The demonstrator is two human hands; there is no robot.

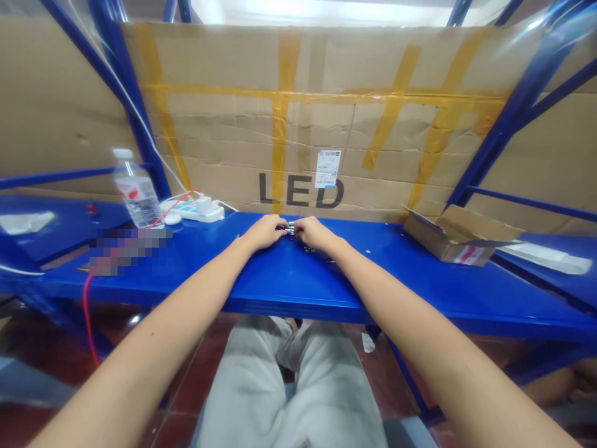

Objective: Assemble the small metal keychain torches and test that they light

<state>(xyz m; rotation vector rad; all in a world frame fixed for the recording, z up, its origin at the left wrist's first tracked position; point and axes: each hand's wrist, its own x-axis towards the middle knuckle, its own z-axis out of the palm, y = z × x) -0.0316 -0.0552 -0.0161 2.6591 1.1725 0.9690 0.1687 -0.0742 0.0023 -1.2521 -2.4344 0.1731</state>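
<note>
Both my hands meet over the middle of the blue table, near its back half. My left hand is closed, its fingertips pinched on small shiny pieces between the two hands. From the other side my right hand curls its fingers onto the same pieces. They look metallic, with dark and light parts, but are too small to name. A few more tiny bits lie on the table just under my right hand.
An open cardboard box stands at the right. At the left are a water bottle, a white power strip and a red cable. A large cardboard sheet marked LED closes off the back, between blue posts.
</note>
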